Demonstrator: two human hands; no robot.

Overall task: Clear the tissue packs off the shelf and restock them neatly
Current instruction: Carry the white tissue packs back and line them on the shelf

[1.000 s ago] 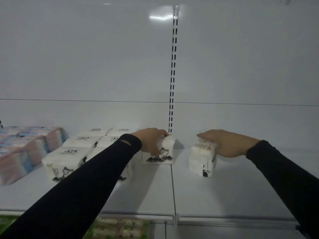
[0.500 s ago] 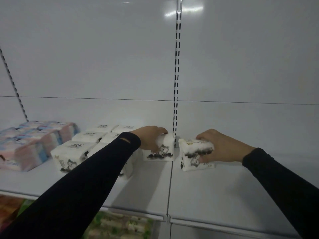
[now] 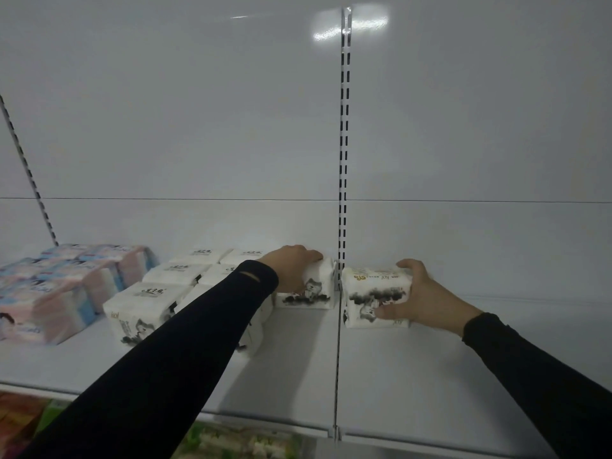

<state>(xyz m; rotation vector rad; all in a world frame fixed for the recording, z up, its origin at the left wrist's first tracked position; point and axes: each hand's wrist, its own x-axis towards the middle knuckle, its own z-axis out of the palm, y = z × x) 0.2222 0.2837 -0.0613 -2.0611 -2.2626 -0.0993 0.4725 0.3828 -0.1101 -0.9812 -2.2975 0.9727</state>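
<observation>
On the far left of the white shelf (image 3: 291, 356), a stack of pink-and-blue packs (image 3: 66, 286) sits beside the block of white tissue packs (image 3: 159, 293) already lined up in rows. Your left hand (image 3: 291, 266) holds as it did a second ago, fingers curled over the top of the pack at the row's right end (image 3: 311, 286), which stands against the back wall just left of the slotted upright (image 3: 344, 160).

The change is on the right: your right hand (image 3: 420, 296), thumb on top and fingers wrapped under the front, grips a second tissue pack (image 3: 371, 296) that has been turned from end-on to face-out and carried leftward. It now sits just right of the shelf seam, near the left-hand pack but not touching it.

That suggests restocking is under way, with this pack about to extend the row. The upright and the seam lie between the two packs and could keep them from closing flush. Coloured goods (image 3: 231, 442) show on the level below, blurred.
</observation>
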